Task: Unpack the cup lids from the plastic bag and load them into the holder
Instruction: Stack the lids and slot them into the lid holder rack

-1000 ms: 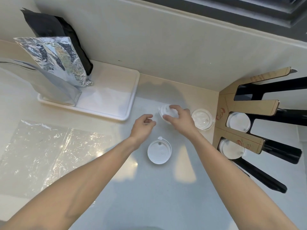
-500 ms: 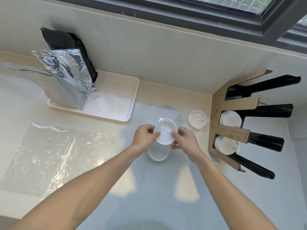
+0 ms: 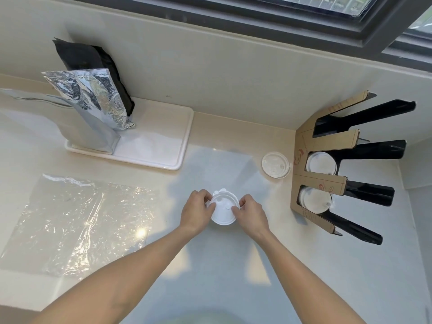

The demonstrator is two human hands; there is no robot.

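Two white cup lids (image 3: 224, 210) lie stacked at the counter's middle, one on top of the other. My left hand (image 3: 197, 211) pinches the stack's left edge and my right hand (image 3: 251, 212) pinches its right edge. Another lid (image 3: 275, 164) lies flat on the counter beside the holder (image 3: 319, 181), a cardboard-and-black rack at the right with several slots. Lids sit in two of its slots: one stack (image 3: 321, 163) in the middle slot, one (image 3: 314, 199) in the slot below. The flattened clear plastic bag (image 3: 77, 220) lies at the left.
A white tray (image 3: 177, 146) at the back left carries a silver foil pouch (image 3: 91, 99), a black pouch (image 3: 91, 64) and a grey pouch (image 3: 77, 127). A wall and window frame (image 3: 304, 22) run along the back; the holder stands in the right corner.
My right hand lifted a lid from further back, both hands took it, and they brought it down onto the lid lying near me. The camera view tilted up.
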